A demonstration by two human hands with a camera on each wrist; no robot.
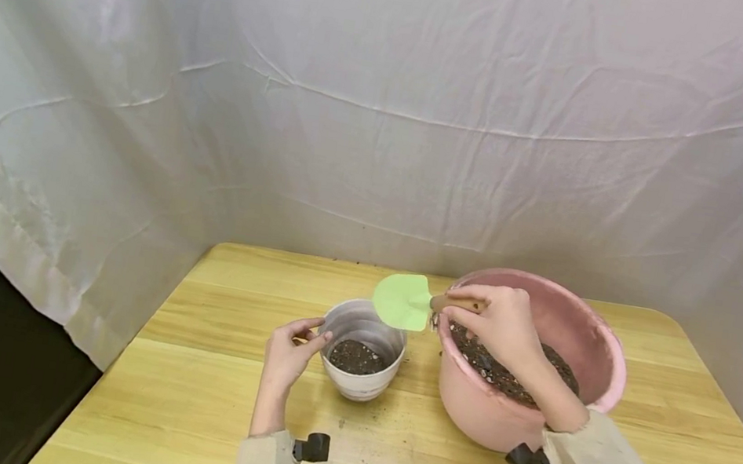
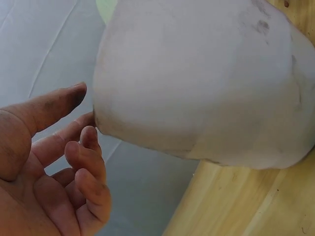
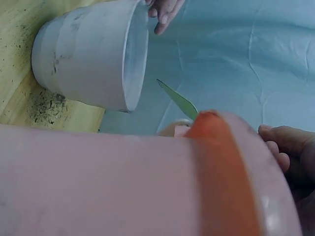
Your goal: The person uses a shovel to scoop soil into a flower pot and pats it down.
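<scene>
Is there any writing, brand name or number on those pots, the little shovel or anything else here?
None: no words, labels, brands, numbers or signs show in any view.
The white pot, the pink basin and the green trowel in the right hand are all plain, as are the backdrop cloth and table.

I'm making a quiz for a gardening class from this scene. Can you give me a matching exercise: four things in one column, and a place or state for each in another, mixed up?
Things:
1. green trowel
2. white pot
3. pink basin
4. left hand

Places or states:
A. fingertips touch the white pot's rim
B. on the table, holding much dark soil
C. held by its wooden handle, blade above the white pot
D. on the table, a little soil at its bottom

Pairs: 1-C, 2-D, 3-B, 4-A
</scene>
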